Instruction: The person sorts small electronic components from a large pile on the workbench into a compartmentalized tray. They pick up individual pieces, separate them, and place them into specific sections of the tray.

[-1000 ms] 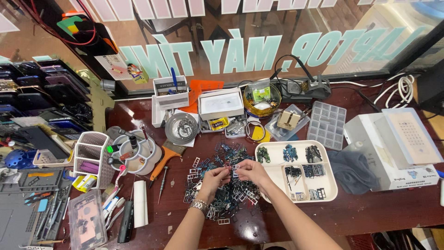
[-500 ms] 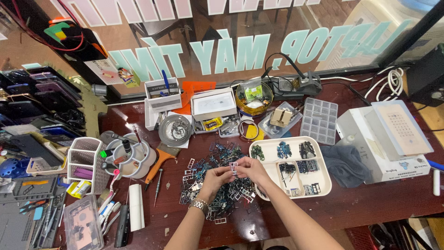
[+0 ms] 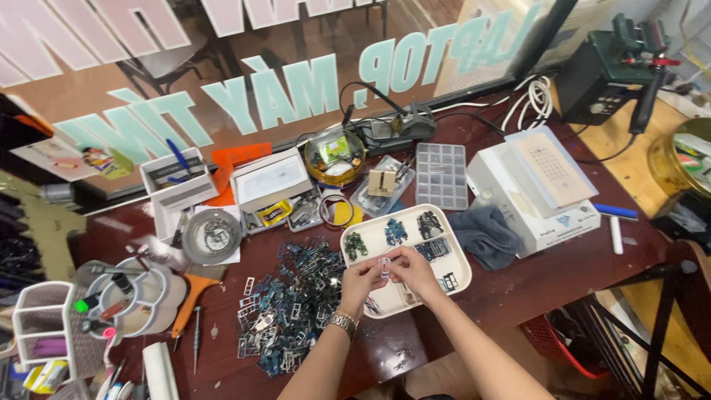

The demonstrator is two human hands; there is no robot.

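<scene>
Setting: a dark red desk (image 3: 563,274) is standing against a glass shopfront with mirrored lettering, crowded with boxes, organisers and tools.
Change: the view is sitting closer and further right than a second ago; both hands, then working over the pile of small frames (image 3: 292,304), are now meeting over the cream tray (image 3: 458,255).
Left hand (image 3: 361,281): wearing a metal watch, its fingers are pinching one side of a small pale frame piece (image 3: 384,265).
Right hand (image 3: 416,270): its fingers are pinching the other side of the same piece, thumb and forefinger pressed close.
Piece: being held just above the tray's near left part, apart from the sorted dark clusters.
Meaning: one piece seems to be getting checked over the tray.
Nearby: a grey cloth (image 3: 485,235) is lying just beside the tray, a clear compartment box (image 3: 441,175) behind it.
</scene>
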